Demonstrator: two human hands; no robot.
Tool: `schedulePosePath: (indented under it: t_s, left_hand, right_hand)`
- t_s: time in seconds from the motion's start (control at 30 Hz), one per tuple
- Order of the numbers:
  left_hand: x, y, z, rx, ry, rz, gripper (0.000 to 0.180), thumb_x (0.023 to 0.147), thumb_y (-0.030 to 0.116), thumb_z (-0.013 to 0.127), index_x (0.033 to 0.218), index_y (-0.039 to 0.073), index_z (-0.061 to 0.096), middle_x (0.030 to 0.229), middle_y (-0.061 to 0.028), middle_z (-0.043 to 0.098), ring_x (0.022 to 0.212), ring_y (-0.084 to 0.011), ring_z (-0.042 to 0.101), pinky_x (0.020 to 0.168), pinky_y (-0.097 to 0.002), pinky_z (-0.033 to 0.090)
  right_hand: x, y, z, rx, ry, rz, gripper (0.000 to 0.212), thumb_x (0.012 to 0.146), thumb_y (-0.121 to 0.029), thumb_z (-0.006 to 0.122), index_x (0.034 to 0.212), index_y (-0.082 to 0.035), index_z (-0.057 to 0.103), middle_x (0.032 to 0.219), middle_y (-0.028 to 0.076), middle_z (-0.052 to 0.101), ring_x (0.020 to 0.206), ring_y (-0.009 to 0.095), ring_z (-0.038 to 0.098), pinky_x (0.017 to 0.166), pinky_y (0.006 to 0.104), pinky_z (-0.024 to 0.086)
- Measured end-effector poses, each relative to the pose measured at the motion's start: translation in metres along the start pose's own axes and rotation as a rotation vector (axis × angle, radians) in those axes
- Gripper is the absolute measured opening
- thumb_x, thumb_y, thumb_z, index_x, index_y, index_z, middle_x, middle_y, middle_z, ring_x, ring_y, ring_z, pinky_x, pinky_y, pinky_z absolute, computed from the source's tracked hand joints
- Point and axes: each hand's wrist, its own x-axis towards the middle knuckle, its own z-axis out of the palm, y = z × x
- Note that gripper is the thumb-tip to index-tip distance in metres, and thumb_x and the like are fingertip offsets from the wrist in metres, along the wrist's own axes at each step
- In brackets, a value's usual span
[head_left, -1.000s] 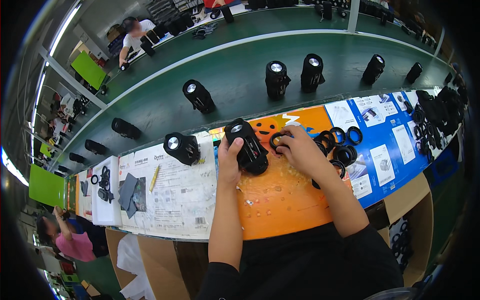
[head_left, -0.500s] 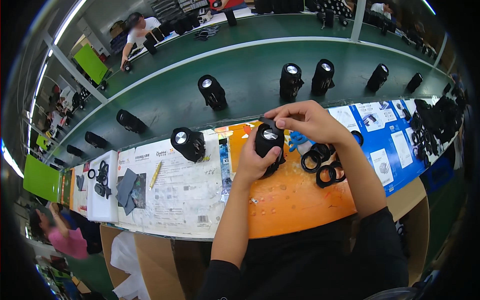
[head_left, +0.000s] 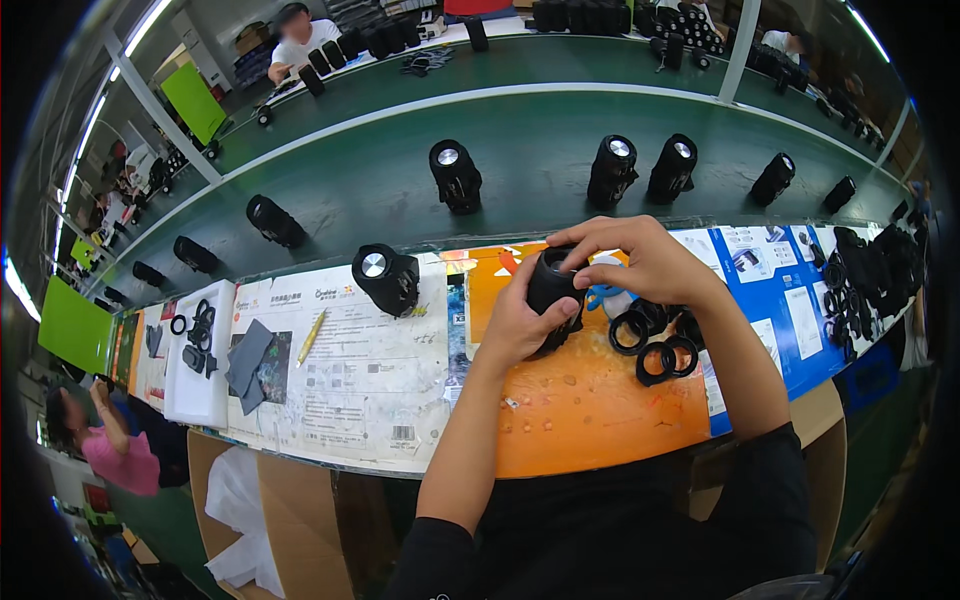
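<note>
**Both hands on a black cylinder above the orange mat**

The left hand (head_left: 520, 325) wraps around the side of a black cylindrical speaker (head_left: 553, 290), fingers closed on its body, while the right hand (head_left: 640, 262) curls over the speaker's top end, fingertips pressed to it. The two hands are together, both clamped on the speaker, which is held just above the orange mat (head_left: 590, 400) on the table (head_left: 380, 400).

Just beside the right wrist lies a loose cluster of black rings (head_left: 655, 340) on the mat, some touching each other. A blue piece (head_left: 600, 297) shows under the right hand.

To the left, another black speaker (head_left: 387, 279) stands on white printed sheets (head_left: 350, 360), with a yellow pen (head_left: 311, 337) and grey cloths (head_left: 248, 362) further along. A white tray (head_left: 200, 395) at the left end holds a few small black rings and parts.

Beyond the table, the green conveyor (head_left: 520, 150) carries more black speakers, well apart from one another. A cardboard box (head_left: 290, 500) below the table holds white plastic bags
</note>
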Motion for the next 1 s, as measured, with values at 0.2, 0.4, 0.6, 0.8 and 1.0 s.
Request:
schedulePosePath:
  t_s: [0.2,0.4,0.6,0.8,1.0]
  left_hand:
    - [0.001,-0.003,0.006,-0.007,0.040,0.048,0.077,0.091,0.040,0.092,0.149,0.002,0.059,0.120,-0.0098,0.075,0.103,-0.0191,0.073,0.090,-0.0329,0.060]
    - [0.003,-0.001,0.008,0.005,0.071,0.142,0.067,0.091,0.036,0.090,0.142,0.002,0.063,0.119,-0.0108,0.075,0.101,-0.0192,0.073,0.090,-0.0336,0.060]
    - [0.002,-0.001,0.009,0.015,0.047,0.063,0.067,0.090,0.036,0.091,0.141,0.003,0.063,0.120,-0.0125,0.076,0.103,-0.0202,0.074,0.090,-0.0345,0.060]
    - [0.004,-0.024,0.001,0.091,-0.094,0.027,0.058,0.089,0.022,0.089,0.137,-0.001,0.065,0.125,-0.0112,0.076,0.114,-0.0188,0.071,0.100,-0.0362,0.058]
    - [-0.005,-0.008,0.000,0.068,0.011,0.006,0.065,0.087,0.021,0.092,0.140,0.001,0.060,0.124,-0.0105,0.073,0.111,-0.0226,0.072,0.100,-0.0379,0.058]
  right_hand:
    - [-0.002,0.001,-0.005,-0.036,-0.074,-0.088,0.049,0.093,0.002,0.080,0.137,-0.019,0.083,0.152,0.010,0.073,0.135,0.033,0.069,0.113,0.0439,0.059]
    - [-0.003,-0.002,-0.001,-0.180,-0.102,-0.162,0.056,0.092,0.006,0.077,0.139,-0.023,0.083,0.152,0.010,0.072,0.138,0.035,0.066,0.113,0.0445,0.058]
    - [0.018,-0.018,-0.019,-0.282,-0.081,-0.226,0.031,0.100,-0.012,0.078,0.129,-0.014,0.085,0.149,0.011,0.074,0.136,0.034,0.068,0.111,0.0445,0.058]
    - [0.082,-0.011,0.040,-0.414,-0.185,-0.124,0.042,0.111,-0.039,0.057,0.117,-0.011,0.087,0.126,0.015,0.083,0.105,0.038,0.078,0.097,0.0502,0.062]
    - [0.081,-0.005,0.065,-0.238,-0.217,0.152,0.043,0.107,-0.038,0.057,0.118,-0.009,0.087,0.114,0.016,0.085,0.103,0.038,0.079,0.100,0.0478,0.060]
